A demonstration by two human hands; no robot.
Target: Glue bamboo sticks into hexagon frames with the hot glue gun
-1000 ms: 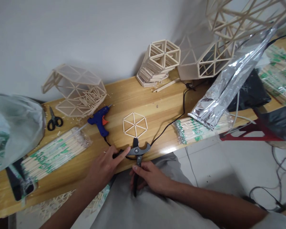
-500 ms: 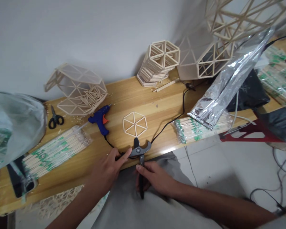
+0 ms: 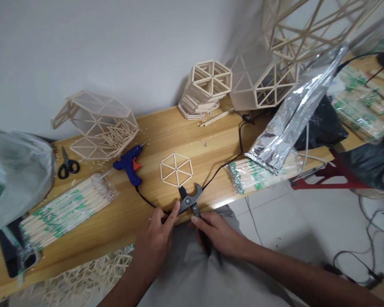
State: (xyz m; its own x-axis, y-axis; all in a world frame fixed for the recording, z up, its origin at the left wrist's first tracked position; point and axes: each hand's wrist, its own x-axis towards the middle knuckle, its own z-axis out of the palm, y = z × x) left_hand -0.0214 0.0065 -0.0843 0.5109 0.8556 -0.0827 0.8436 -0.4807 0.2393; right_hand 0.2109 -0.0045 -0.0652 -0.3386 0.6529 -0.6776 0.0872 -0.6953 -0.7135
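Note:
My left hand (image 3: 158, 234) is wrapped around one handle of a dark pipe cutter (image 3: 188, 200), its index finger lying along the tool near the pivot. Around the other handle, which points down toward my lap, my right hand (image 3: 219, 232) is closed. The cutter's curved jaw and its blade stand apart at the table's front edge. Just beyond the blade, a flat stick hexagon (image 3: 176, 169) with spokes lies on the table. A blue glue gun (image 3: 129, 164) with an orange trigger rests to its left.
Scissors (image 3: 68, 164) and bagged sticks (image 3: 68, 209) lie left. A lidded stick box (image 3: 99, 128) holds short sticks. Stacked hexagons (image 3: 208, 87) stand by the wall. Right are a silver bag (image 3: 294, 115), more bagged sticks (image 3: 243, 175) and a black cable (image 3: 222, 166).
The cutter has turned slightly, its right handle now slanting down to the right instead of straight down. Both hands keep their hold. The view has shifted a little.

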